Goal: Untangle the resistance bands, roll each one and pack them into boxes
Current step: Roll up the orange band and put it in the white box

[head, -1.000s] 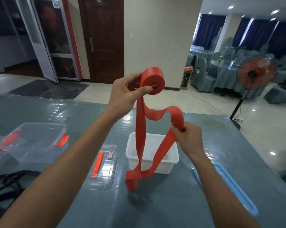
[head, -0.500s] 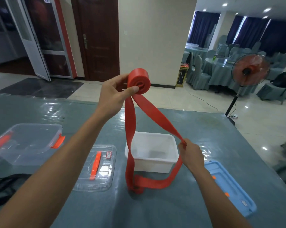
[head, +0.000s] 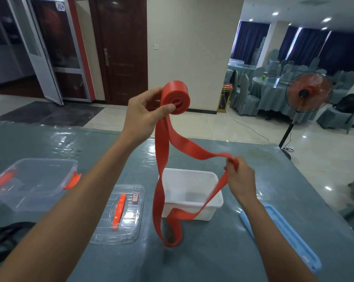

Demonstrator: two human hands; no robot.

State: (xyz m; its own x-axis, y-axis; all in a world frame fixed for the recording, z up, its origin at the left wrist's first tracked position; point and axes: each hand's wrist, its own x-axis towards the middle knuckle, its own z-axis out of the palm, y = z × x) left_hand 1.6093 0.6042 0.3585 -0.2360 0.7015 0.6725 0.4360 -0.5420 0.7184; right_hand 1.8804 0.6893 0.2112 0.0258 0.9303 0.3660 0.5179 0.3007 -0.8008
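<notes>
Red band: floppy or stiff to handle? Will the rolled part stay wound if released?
Probably floppy: the loose length sags and twists between roll and right hand. The roll likely springs open unless held; the left hand is pinching it. Set on its curved side, it may roll.

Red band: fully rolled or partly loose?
Partly rolled: left hand grips the red band at its coil; a loose loop hangs down, pinched by the right hand.

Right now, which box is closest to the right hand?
The white box, open, just left of the right hand pinching the red band. The clear box with orange latches sits far left.
</notes>
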